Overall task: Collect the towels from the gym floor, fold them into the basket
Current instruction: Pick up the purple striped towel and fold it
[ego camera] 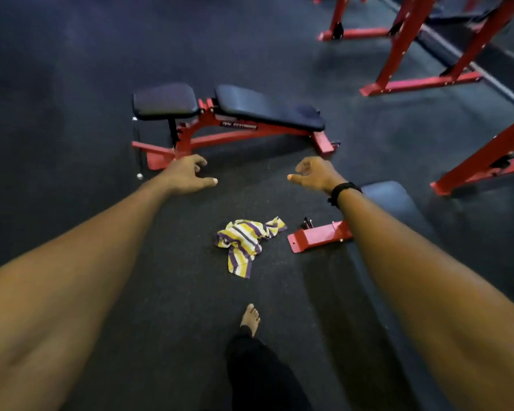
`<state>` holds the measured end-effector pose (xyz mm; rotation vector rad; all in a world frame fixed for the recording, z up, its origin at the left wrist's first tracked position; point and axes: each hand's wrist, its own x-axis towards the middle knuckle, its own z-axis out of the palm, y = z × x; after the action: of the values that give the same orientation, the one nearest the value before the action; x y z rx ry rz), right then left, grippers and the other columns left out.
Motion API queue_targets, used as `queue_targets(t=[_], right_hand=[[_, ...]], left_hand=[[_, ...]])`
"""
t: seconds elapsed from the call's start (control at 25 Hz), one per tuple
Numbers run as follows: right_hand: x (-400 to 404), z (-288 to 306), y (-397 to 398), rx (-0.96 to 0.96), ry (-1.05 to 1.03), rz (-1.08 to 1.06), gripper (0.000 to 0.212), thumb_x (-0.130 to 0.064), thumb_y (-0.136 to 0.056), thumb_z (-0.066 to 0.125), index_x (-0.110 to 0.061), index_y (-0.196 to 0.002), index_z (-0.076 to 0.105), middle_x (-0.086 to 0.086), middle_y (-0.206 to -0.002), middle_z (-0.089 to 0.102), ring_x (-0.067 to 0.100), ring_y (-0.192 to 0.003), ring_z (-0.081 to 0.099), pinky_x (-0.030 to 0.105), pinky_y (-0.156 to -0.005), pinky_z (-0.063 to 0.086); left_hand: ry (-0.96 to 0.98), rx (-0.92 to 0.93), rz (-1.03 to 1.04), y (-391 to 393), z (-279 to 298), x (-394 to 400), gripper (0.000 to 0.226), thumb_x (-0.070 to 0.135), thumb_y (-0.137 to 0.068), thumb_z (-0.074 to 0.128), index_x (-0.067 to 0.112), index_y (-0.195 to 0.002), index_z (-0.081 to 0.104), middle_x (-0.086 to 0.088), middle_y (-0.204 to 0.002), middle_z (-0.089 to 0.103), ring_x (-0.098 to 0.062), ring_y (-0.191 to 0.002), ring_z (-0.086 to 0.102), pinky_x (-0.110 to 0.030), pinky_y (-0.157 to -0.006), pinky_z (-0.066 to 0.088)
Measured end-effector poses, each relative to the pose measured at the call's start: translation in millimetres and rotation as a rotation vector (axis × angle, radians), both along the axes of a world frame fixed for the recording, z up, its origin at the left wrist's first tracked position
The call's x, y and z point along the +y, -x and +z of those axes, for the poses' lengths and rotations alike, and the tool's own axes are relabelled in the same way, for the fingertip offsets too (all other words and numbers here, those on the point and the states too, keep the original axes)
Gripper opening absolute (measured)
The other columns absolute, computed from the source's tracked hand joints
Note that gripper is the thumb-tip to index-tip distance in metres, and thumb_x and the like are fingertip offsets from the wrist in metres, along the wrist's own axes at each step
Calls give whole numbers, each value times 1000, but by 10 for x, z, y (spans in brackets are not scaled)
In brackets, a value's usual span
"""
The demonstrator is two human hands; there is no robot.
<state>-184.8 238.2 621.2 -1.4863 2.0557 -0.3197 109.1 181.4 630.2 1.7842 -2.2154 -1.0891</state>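
Fingers [201, 162] of both hands hang loosely curled and grip nothing, above a crumpled towel [247, 243] on the floor [72, 69].

Below and between the left hand [187, 176] and right hand [315, 175], the yellow, purple and white striped towel lies in a soft heap; it should be light and limp, best pinched at a loose corner, perhaps the tail nearest the bare foot [250, 317]. Dark speckled matting looks rubbery. Just right of the towel sits a red steel foot [315, 237] of a padded bench [395, 200]; beyond the fingers stands another bench [264, 109]. No basket shows.
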Motion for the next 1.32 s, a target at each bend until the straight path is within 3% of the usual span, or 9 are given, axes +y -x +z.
queue_targets(t=[0.16,0.36,0.52,0.72,0.8,0.92,1.08,1.32], right_hand=[[-876,-596,144,3,-99,-33,31,-45,-83,69,-22,-101,58,7,-115,64,25,-107,60,43,-97,48],[-1614,-1652,233,-37,-190,-87,36,-41,-87,67,-16,-112,60,7,-117,63,25,-109,59,45,-97,48],[-1882,-3121,247,-77,-281,-157,30,-34,-89,66,-14,-111,61,6,-115,64,24,-107,59,45,-96,49],[-1872,-5231,102,-105,-383,-244,18,-27,-86,67,-10,-84,64,14,-101,70,30,-96,64,42,-86,51],[-1795,-6063,3,-130,-468,-268,16,-30,-85,67,-19,-77,59,11,-102,69,28,-96,63,40,-86,51],[-1683,-7125,-139,-169,-558,-332,16,-32,-86,65,-16,-85,65,7,-100,69,26,-96,62,43,-89,52],[-1615,-8025,-276,-172,-627,-363,24,-31,-86,65,-12,-101,66,7,-111,65,26,-103,59,41,-93,50],[-1728,-8568,-425,-132,-533,-573,35,-41,-85,66,-9,-99,60,11,-103,61,24,-93,58,35,-77,47]], left_hand=[[-79,-20,-46,321,-519,-961,67,37,-83,72,10,-138,45,-17,-138,51,-28,-123,53,-34,-103,40],[-177,-66,-92,470,-1576,-1799,67,38,-84,70,13,-140,43,-13,-139,50,-28,-124,50,-36,-100,40],[-272,-116,-138,475,-2992,-2250,65,36,-86,69,12,-140,43,-15,-138,50,-29,-125,49,-38,-99,40],[-414,-206,-157,235,-4901,-2334,58,33,-87,68,12,-137,47,-14,-135,52,-28,-122,51,-34,-95,41],[-471,-254,-160,104,-5631,-2314,55,33,-86,68,14,-134,49,-12,-135,53,-27,-122,52,-36,-98,42],[-529,-288,-171,-15,-6527,-2342,53,37,-85,69,18,-132,51,-10,-132,55,-26,-119,53,-36,-100,43],[-544,-294,-180,-73,-7225,-2412,51,38,-86,67,19,-131,51,-9,-132,55,-25,-118,54,-36,-99,43],[-544,-315,-219,-219,-7667,-2388,47,37,-87,67,20,-129,53,-8,-131,57,-23,-116,55,-35,-98,43]])
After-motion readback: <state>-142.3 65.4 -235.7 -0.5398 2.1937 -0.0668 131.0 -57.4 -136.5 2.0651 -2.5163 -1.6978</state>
